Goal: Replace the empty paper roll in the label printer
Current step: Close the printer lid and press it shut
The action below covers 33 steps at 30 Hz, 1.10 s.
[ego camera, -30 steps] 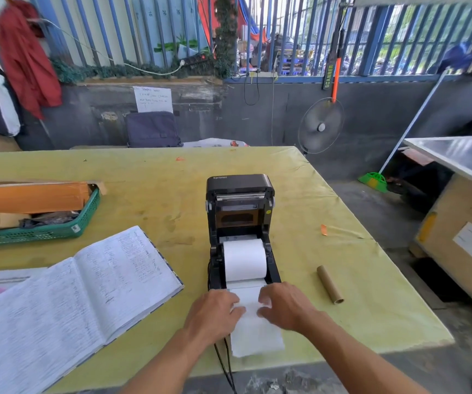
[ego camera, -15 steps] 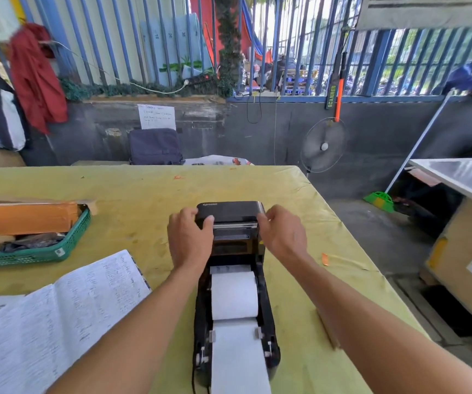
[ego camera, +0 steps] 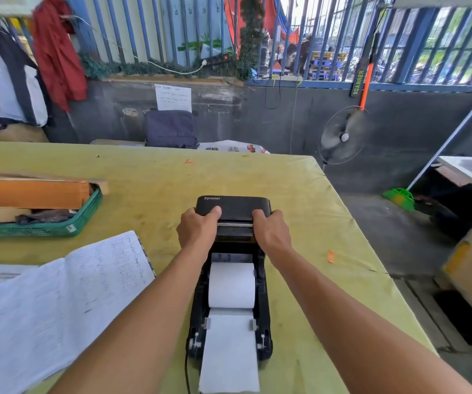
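A black label printer (ego camera: 230,345) stands open on the yellow-green table (ego camera: 149,183). A full white paper roll (ego camera: 231,284) lies in its bay, and the paper's free end (ego camera: 229,356) runs forward over the front edge. The raised lid (ego camera: 233,207) stands at the far end of the printer. My left hand (ego camera: 196,230) grips the lid's left corner and my right hand (ego camera: 271,233) grips its right corner, thumbs on top. The empty cardboard core is hidden behind my right arm.
An open handwritten ledger (ego camera: 58,302) lies left of the printer. A green basket (ego camera: 44,227) with brown cardboard sits at the far left. A small orange scrap (ego camera: 330,255) lies right of the printer. The table's right edge drops to the floor beside a fan (ego camera: 343,135).
Both hands left the paper's free end and reached forward to the lid's corners. Since half a second ago the grip has tightened and the lid has tipped slightly towards me.
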Tool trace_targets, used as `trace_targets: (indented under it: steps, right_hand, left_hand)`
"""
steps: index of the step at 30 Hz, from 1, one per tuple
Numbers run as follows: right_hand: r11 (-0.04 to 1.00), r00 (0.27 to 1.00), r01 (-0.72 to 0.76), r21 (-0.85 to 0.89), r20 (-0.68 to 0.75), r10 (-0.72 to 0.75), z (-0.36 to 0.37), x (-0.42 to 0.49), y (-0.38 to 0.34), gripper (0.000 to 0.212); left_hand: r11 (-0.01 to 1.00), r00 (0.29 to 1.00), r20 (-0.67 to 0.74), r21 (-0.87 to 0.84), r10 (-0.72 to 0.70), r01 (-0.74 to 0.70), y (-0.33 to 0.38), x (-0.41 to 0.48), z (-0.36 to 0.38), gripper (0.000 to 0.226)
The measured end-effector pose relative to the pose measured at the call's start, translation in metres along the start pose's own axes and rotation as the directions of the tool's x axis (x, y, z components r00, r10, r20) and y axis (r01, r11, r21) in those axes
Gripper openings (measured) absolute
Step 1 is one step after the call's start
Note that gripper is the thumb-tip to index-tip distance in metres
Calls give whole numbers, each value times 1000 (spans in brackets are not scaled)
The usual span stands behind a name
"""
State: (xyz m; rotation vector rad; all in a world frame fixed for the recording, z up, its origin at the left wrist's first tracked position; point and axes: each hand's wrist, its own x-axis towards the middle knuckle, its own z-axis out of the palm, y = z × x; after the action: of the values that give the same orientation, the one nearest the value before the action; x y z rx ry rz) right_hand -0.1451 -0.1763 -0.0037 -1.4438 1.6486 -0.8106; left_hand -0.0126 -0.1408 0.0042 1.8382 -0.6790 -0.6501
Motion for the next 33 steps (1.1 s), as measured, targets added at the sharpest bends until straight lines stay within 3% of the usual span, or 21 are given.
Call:
trace_targets:
  steps: [6, 9, 13, 18, 21, 33]
  right_hand:
    - [999, 998, -44, 28, -52, 45, 4, -37, 3, 54]
    - [997, 994, -81, -10, -73, 80, 2, -66, 12, 48]
    - [998, 997, -50, -39, -55, 48, -4, -104, 37, 35]
    - [988, 989, -146, 53, 8, 146, 4, -141, 76, 57]
    - [984, 985, -173, 45, 15, 172, 8, -153, 97, 58]
    - [980, 983, -180, -89, -60, 175, 22, -149, 134, 36]
  left_hand:
    - [998, 998, 28, 12, 58, -59, -21, -33, -24, 31]
    - [997, 999, 33, 64, 29, -31, -36, -54, -39, 41]
    - [997, 996, 87, 79, 0, -6, -64, -82, -57, 29]
    - [987, 980, 149, 112, -131, 115, -94, -112, -73, 45]
    - [976, 972, 147, 150, -182, 160, -111, -122, -77, 47]
    - [976, 989, 109, 205, -103, 79, -147, -120, -79, 49]
